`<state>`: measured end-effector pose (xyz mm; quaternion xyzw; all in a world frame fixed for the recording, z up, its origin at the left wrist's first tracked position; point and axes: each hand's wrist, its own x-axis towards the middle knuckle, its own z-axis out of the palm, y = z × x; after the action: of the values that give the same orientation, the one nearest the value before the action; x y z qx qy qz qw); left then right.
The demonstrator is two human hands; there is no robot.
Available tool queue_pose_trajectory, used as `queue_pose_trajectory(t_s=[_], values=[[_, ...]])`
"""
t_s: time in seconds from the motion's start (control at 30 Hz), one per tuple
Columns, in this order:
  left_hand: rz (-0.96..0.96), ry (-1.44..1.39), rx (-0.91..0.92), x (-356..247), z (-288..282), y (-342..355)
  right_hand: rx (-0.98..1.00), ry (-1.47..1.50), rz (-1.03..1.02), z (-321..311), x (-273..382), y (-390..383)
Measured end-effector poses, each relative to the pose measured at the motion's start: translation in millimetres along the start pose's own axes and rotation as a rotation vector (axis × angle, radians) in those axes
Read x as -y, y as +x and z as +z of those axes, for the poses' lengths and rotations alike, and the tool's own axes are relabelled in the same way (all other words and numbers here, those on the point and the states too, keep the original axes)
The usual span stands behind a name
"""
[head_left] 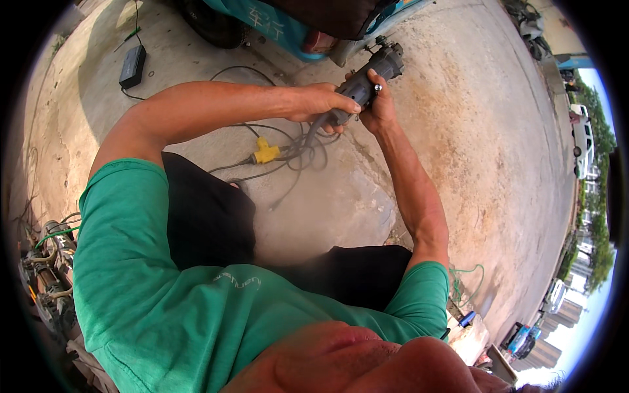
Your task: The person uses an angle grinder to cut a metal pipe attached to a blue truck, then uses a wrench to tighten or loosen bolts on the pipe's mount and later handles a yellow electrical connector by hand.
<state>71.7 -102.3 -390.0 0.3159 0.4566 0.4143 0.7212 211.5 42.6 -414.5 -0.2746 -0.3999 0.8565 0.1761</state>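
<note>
Grey, the tool [358,87] was near the vehicle [278,29]; our left hand [321,103] gripped its corded end, our right hand [382,110] its body. A yellow plug [266,151] lay farther from the vehicle.

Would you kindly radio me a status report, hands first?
Left hand, right hand: both gripping dark grey cylindrical power tool. Possible snag: dark cables, yellow plastic connector on pale concrete ground.
</note>
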Motion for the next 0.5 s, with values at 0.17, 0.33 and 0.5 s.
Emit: queue_pose_trajectory(t_s=[0.17,0.33,0.5], values=[[0.005,0.005,0.01,1,-1,2,0.001,-0.006,0.001,-4,-1,2],[0.002,0.003,-0.008,0,3,1,-0.004,-0.034,-0.009,-9,-1,4],[0.024,-0.009,-0.002,1,5,0,-0.003,-0.047,-0.009,-10,-1,3]])
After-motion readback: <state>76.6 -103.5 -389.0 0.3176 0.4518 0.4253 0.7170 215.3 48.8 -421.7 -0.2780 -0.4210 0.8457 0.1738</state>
